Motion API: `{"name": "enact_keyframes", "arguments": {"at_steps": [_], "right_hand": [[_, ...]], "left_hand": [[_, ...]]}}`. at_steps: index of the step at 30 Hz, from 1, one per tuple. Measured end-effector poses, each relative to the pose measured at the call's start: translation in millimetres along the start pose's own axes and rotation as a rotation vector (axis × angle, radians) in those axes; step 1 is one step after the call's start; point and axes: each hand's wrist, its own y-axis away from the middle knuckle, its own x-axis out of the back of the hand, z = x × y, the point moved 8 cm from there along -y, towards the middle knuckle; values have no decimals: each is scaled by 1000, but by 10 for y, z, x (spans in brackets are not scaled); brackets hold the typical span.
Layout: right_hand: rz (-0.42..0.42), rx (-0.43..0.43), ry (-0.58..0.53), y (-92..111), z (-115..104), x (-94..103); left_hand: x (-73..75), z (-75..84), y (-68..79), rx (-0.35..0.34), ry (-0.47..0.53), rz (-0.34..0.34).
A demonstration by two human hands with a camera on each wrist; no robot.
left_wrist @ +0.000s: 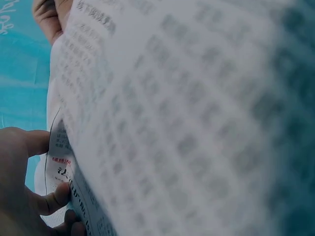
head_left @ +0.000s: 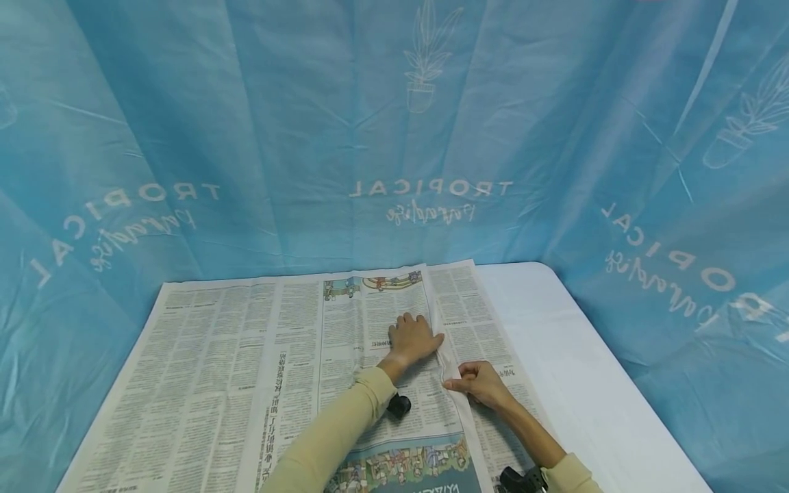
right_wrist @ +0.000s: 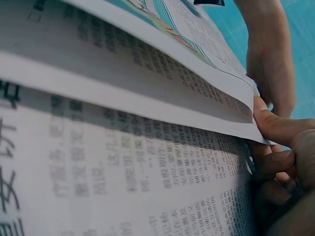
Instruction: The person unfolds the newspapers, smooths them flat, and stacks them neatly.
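Note:
A wide newspaper lies spread over the table, with a narrow raised fold running lengthwise on its right side. My left hand rests on the sheet left of this fold, fingers spread, its thumb reaching to the fold. Lower and to the right, my right hand pinches the folded edge between thumb and fingers. The right wrist view shows the thumb on top of the lifted paper layer. Blurred newsprint fills most of the left wrist view.
A white table shows beyond the newspaper's right edge. Blue printed curtains hang close behind the table and along both sides. A small black device is at my left wrist, and another at my right.

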Motion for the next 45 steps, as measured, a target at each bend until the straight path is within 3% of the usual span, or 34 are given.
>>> {"name": "enact_keyframes", "arguments": {"at_steps": [8, 14, 19, 23, 27, 32, 38, 45], "right_hand": [[6, -6, 9, 1, -9, 3], [56, -83, 21, 4, 34, 61], [69, -133, -35, -15, 63, 120], [21, -140, -100, -53, 44, 129], [-7, -141, -80, -87, 29, 136], [8, -157, -28, -127, 25, 151], [31, -167, 15, -175, 15, 169], [0, -144, 23, -197, -1, 174]], "left_hand": [[45, -42, 0, -47, 53, -48], [80, -81, -9, -59, 127, -68], [119, -109, -1, -94, 209, -75], [170, -133, 24, -126, 324, -98], [192, -167, 48, -109, 457, -178], [157, -198, 57, -86, 613, -301], [250, -209, 149, -122, 865, -400], [438, -333, 257, -85, 983, -458]]}}
